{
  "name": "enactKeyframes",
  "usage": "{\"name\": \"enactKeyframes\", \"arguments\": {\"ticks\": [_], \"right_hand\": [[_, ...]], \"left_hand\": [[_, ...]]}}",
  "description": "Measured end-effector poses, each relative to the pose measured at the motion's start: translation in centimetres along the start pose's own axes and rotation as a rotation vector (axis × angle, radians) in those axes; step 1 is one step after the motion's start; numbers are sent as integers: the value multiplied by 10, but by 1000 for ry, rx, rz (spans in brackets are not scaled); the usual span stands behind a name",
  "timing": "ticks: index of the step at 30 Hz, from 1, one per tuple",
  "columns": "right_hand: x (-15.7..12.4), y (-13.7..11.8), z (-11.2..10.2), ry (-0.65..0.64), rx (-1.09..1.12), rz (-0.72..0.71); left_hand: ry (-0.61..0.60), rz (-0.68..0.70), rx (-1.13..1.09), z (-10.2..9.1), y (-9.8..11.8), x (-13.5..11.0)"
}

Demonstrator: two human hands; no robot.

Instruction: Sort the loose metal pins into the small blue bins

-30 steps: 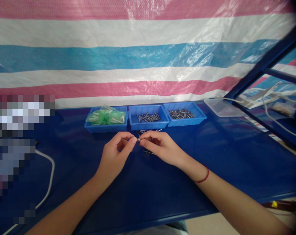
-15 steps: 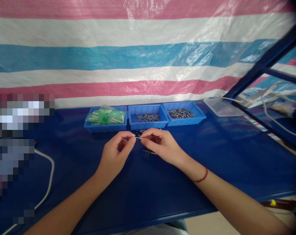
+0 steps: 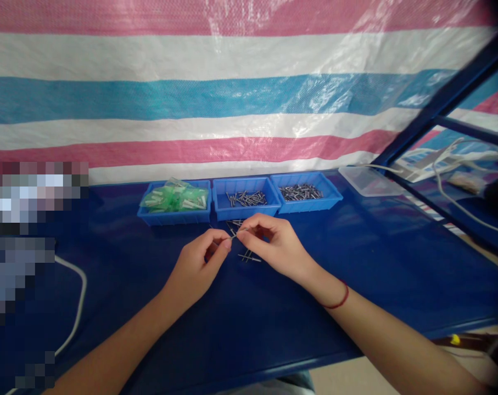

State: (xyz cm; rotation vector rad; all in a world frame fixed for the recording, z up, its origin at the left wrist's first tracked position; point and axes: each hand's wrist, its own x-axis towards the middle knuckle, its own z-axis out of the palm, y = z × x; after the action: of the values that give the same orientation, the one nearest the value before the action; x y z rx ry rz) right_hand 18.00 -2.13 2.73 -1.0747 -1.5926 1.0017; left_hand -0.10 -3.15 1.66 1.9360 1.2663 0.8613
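Observation:
My left hand (image 3: 201, 260) and my right hand (image 3: 275, 241) meet over the table, fingertips almost touching. Each is closed in a pinch of thumb and forefinger on a thin metal pin (image 3: 234, 236), mostly hidden by the fingers. Whether it is one piece or two joined end to end, I cannot tell. Just beyond and below the fingertips, several loose metal pins (image 3: 249, 257) lie crossed on the blue table; some look thicker at one end, like blind rivets. A dark red string bracelet (image 3: 340, 299) circles my right wrist.
Behind my hands stand three blue trays in a row: the left tray (image 3: 174, 218) with green bags of white pieces, the middle tray (image 3: 244, 212) and right tray (image 3: 310, 206) with metal pins. A clear plastic lid (image 3: 370, 182) lies right; a white cable (image 3: 82, 296) runs left.
My hands have drawn slightly closer, and less of the pin shows between them. The pin now slants up toward the right hand. The view has shifted slightly.

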Motion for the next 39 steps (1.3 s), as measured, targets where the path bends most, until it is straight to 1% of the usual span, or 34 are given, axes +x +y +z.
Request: {"name": "enactKeyframes", "arguments": {"ticks": [3, 4, 6, 8, 11, 13, 14, 15, 16, 18, 19, 20, 22, 24, 26, 28, 31, 34, 36, 39], "right_hand": [[3, 2, -4, 2, -3, -14], [6, 3, -8, 29, -4, -28], [12, 4, -21, 129, -46, -75], [18, 5, -42, 277, -153, -120], [26, 8, -84, 544, -429, -162], [28, 13, -113, 651, -619, -154], [29, 17, -125, 698, -721, -131], [29, 21, -135, 718, -805, -82], [29, 26, -143, 712, -863, -16], [29, 33, -151, 688, -932, 100], [29, 35, -152, 690, -944, 131], [29, 35, -150, 700, -944, 144], [29, 32, -143, 726, -909, 120], [29, 25, -131, 725, -848, 63], [29, 18, -116, 684, -784, -9], [27, 12, -99, 581, -715, -80], [22, 7, -71, 363, -618, -180], [15, 4, -46, 131, -574, -278], [11, 3, -31, 6, -517, -295], [5, 2, -15, -104, -421, -258]], "left_hand": [[-37, 16, 22, 1, 1, -1], [-43, 18, 41, 1, 2, -1], [-48, 25, 113, 1, 2, -1], [-43, 43, 199, 0, 2, -1], [-3, 90, 291, -1, -1, 0], [23, 127, 343, -2, -4, 1], [28, 143, 376, -2, -6, 1], [27, 154, 416, -2, -9, 1], [20, 159, 461, -2, -11, 1], [-6, 149, 553, -1, -16, 2], [-18, 138, 591, -1, -17, 2], [-26, 128, 618, 0, -19, 3], [-39, 119, 644, 0, -20, 4], [-53, 122, 645, -1, -21, 6], [-71, 119, 640, -2, -21, 7], [-85, 108, 636, -3, -22, 8], [-94, 110, 625, -3, -23, 9], [-42, 137, 551, -2, -21, 10], [12, 164, 457, 0, -17, 10], [68, 177, 304, 3, -6, 6]]}}
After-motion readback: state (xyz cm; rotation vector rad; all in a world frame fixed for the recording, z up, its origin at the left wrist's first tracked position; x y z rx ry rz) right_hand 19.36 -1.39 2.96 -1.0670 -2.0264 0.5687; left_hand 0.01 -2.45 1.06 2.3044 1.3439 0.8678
